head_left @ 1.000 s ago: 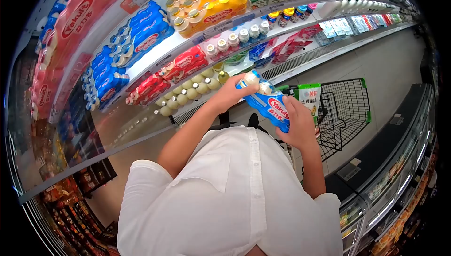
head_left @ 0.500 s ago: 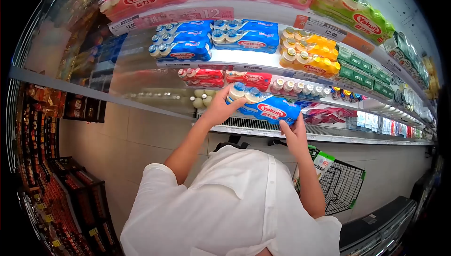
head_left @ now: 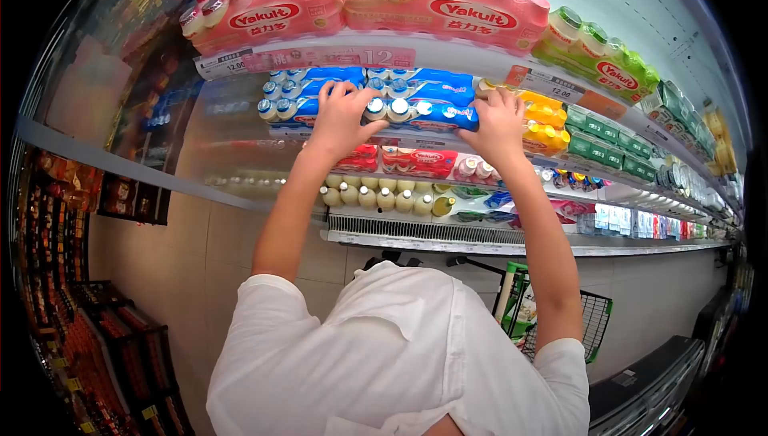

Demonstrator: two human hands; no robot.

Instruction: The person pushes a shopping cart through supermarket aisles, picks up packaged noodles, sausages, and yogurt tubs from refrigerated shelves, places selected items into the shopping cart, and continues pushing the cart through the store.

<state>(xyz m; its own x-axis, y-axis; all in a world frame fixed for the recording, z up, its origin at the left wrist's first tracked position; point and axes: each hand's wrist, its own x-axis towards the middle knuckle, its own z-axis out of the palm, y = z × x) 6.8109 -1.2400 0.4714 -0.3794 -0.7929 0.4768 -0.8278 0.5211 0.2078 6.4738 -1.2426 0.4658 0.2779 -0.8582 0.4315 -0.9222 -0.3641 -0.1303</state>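
A blue-wrapped Yakult multipack (head_left: 432, 114) with small capped bottles sits at the front of the middle shelf, level with similar packs. My left hand (head_left: 346, 120) grips its left end, thumb low at the front edge and fingers spread above. At the other end, my right hand (head_left: 498, 122) has curled fingers against the wrap. Behind it lies another blue Yakult pack (head_left: 440, 84). To the left of my left hand stand more blue packs (head_left: 288, 108). Orange Yakult packs (head_left: 546, 136) are just right of my right hand, partly covered by it.
Pink Yakult packs (head_left: 264, 20) and a green one (head_left: 596, 56) fill the upper shelf. Below are red packs (head_left: 420, 162) and a row of pale bottles (head_left: 384, 198). A black wire shopping cart (head_left: 596, 320) with green trim stands at my right. A grey rail (head_left: 96, 158) crosses the left.
Both hands have moved up and forward, carrying the blue Yakult pack from in front of the lower shelves onto the middle shelf. The pale bottles below are now uncovered.
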